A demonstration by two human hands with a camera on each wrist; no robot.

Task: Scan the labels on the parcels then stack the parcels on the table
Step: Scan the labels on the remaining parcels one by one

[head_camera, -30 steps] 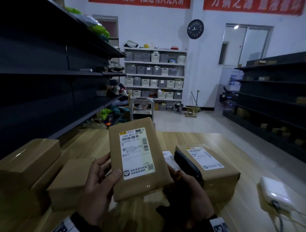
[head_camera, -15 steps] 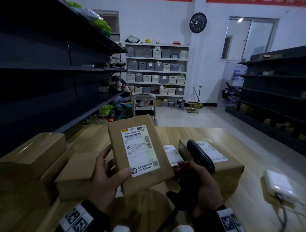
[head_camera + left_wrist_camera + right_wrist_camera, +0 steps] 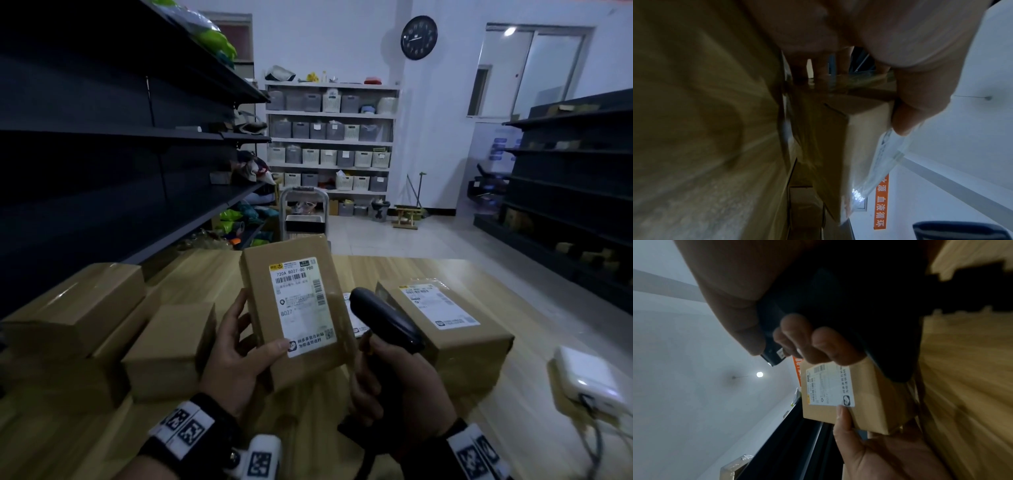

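Left hand (image 3: 236, 356): thumb (image 3: 270, 349) pressed on the label's lower corner, fingers (image 3: 236, 308) curled behind — pinching the held parcel (image 3: 294, 308).
Held parcel: raised at frame centre, tilted, white label (image 3: 301, 305) facing the camera.
Right hand (image 3: 400, 387): fingers wrapped round the black scanner (image 3: 387, 318), just right of the parcel.
Labelled box (image 3: 445, 325): on the counter (image 3: 376, 270), right of centre.
Plain boxes (image 3: 171, 346): grouped at lower left.
White device (image 3: 585, 377): lower right — cabled.
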